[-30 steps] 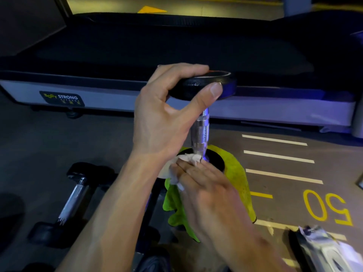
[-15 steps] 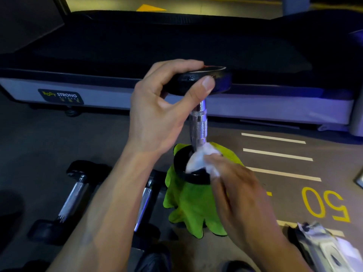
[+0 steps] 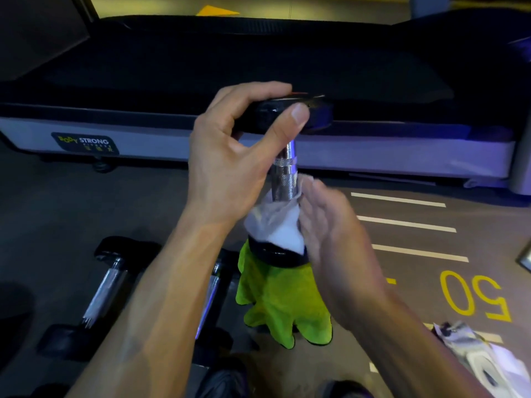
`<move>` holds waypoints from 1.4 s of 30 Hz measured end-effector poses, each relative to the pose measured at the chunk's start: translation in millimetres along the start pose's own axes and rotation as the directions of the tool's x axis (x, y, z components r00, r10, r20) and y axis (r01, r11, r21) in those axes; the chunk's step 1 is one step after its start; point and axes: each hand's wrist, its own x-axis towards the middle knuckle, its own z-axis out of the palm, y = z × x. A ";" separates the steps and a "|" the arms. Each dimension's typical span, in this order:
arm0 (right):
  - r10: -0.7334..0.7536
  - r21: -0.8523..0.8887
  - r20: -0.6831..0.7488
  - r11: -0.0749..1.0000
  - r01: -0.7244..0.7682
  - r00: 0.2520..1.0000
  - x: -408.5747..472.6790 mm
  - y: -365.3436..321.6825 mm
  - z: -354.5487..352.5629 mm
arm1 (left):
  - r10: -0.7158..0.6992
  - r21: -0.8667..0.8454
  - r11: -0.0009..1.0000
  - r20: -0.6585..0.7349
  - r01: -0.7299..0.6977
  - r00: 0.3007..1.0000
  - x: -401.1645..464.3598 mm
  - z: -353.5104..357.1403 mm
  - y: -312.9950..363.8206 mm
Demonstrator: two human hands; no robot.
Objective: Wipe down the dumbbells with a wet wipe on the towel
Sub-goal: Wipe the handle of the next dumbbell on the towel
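A dumbbell point(image 3: 284, 179) is standing upright with its lower head on the green towel point(image 3: 283, 305). The left hand point(image 3: 230, 156) is gripping its top head, thumb and fingers curled round the rim. The right hand point(image 3: 330, 225) is pressing a white wet wipe point(image 3: 275, 225) against the chrome handle's base; its fingers are blurred. Two more dumbbells point(image 3: 103, 291) are lying on the floor just left of the towel.

Dumbbell point(image 3: 284, 179) is standing upright on end, black heads with a knurled chrome handle, its bottom head sitting on the lime-green towel point(image 3: 283, 305) (which is pretty crumpled on the floor). The white wet wipe point(image 3: 277, 225) is bunched around the lower handle, just above that bottom head. Two more dumbbells point(image 3: 100, 291) lie flat just left of the towel.
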 end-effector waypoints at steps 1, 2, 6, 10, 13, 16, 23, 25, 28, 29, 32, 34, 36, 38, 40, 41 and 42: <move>0.029 0.004 -0.010 1.000 -0.029 1.000 12.4 -2.3 6.8 | -0.007 0.000 1.000 -0.003 0.007 1.000 -0.1 -0.1 0.3; 0.041 -0.005 -0.031 0.999 -0.041 0.999 22.7 -7.2 10.5 | -0.013 0.000 1.000 -0.002 0.013 1.000 0.1 0.2 0.6; 0.028 -0.034 -0.057 0.999 -0.030 0.998 30.6 -10.3 8.2 | -0.014 0.011 1.000 0.002 0.014 1.000 1.5 1.2 -0.1; 0.079 0.047 -0.059 0.996 -0.076 0.995 -1.1 7.1 5.8 | 0.006 0.008 1.000 0.000 -0.006 1.000 -3.1 3.2 0.8; 0.038 0.101 -0.061 0.994 -0.032 0.997 4.2 6.7 11.0 | 0.013 0.009 1.000 0.012 -0.013 1.000 -4.4 8.4 4.3; 0.026 0.293 -0.100 0.956 0.005 0.995 28.0 -1.7 7.5 | 0.017 0.018 1.000 0.010 -0.017 1.000 -3.3 8.9 4.9; -0.316 -0.335 0.084 0.884 0.325 0.945 22.0 27.9 -16.9 | 0.002 0.001 1.000 -0.005 -0.002 1.000 -3.2 0.0 3.6; -0.361 -0.527 0.104 0.770 0.359 0.927 30.0 30.4 -23.7 | 0.002 0.004 1.000 0.001 -0.002 1.000 -3.6 -0.4 3.9; -0.327 -0.567 0.159 0.742 0.357 0.932 31.5 24.4 -32.5 | -0.008 -0.010 1.000 0.001 0.008 1.000 -4.3 -2.8 3.3; -0.299 -0.553 0.167 0.760 0.340 0.940 31.6 20.5 -33.7 | -0.012 -0.017 1.000 -0.002 0.012 1.000 -4.0 -3.5 3.3; -0.332 -0.515 0.139 0.781 0.354 0.933 34.7 12.0 -32.0 | -0.019 -0.021 1.000 0.001 0.019 1.000 -3.9 -4.3 2.7; -0.384 -0.408 0.077 0.830 0.381 0.920 31.7 13.2 -26.3 | -0.015 -0.020 1.000 0.005 0.015 1.000 -4.7 -4.6 2.9; -0.440 -0.341 -0.004 0.845 0.413 0.898 27.0 18.5 -18.1 | -0.005 -0.015 1.000 0.008 0.005 1.000 -5.7 -4.7 3.0; -0.487 -0.344 -0.034 0.826 0.448 0.873 22.4 22.6 -9.9 | 0.005 -0.011 1.000 0.013 -0.005 1.000 -5.8 -4.5 3.3; -0.467 -0.362 0.058 0.814 0.454 0.883 21.7 24.4 -9.8 | 0.004 -0.013 1.000 0.008 -0.004 1.000 -4.8 -5.4 3.0; -0.437 -0.359 0.111 0.820 0.446 0.892 20.4 22.6 -12.0 | -0.002 -0.020 1.000 0.002 0.002 1.000 -4.5 -6.1 2.5; -0.401 -0.364 0.173 0.823 0.437 0.900 20.7 23.4 -18.0 | -0.008 -0.026 1.000 -0.003 0.008 1.000 -4.1 -6.9 1.8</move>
